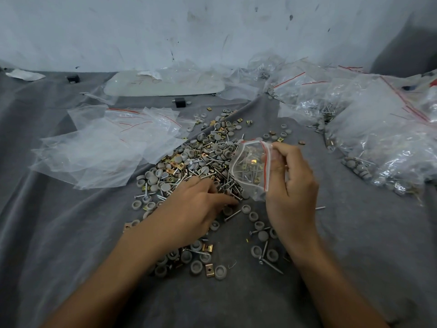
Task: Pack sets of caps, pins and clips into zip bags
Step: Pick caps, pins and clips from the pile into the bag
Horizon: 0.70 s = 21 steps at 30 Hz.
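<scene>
A heap of grey round caps, metal pins and brass clips (203, 157) lies spread on the grey cloth (71, 233). My right hand (292, 185) holds a small clear zip bag (251, 169) with a red seal strip by its mouth, just above the heap's right side; pins and clips show inside it. My left hand (196, 209) lies palm down on the near part of the heap, fingers curled among the pins. Whether it pinches a piece is hidden under the fingers.
Empty clear zip bags (106, 143) lie in a loose stack to the left. Filled bags (378, 129) pile up at the right and back right. A white tray (165, 84) sits at the back by the wall, with two small black blocks nearby.
</scene>
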Motion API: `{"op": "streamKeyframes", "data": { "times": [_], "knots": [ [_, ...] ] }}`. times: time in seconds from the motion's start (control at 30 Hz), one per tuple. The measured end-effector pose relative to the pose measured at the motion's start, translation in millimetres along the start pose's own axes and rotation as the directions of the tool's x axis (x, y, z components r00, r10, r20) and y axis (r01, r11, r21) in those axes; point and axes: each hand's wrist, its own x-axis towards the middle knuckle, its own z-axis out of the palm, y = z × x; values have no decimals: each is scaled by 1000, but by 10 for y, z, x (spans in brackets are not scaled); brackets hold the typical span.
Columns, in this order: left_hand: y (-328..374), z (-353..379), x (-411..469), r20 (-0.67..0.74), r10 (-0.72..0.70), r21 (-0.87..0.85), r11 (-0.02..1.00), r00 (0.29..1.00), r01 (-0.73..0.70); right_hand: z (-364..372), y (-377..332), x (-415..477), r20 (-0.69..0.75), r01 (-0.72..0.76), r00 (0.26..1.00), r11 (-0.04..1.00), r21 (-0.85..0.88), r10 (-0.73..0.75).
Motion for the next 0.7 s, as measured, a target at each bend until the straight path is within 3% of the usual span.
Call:
{"op": "streamKeyframes", "data": {
  "times": [0.5,0.7],
  "knots": [
    [-122,-20,-5,-12,-107,46,993,994,108,8,-4,-8,14,13,1000,1000,2,-13],
    [-116,-71,17,-29,-61,96,993,998,63,7,5,-7,13,12,1000,1000,9,-13]
  ]
}}
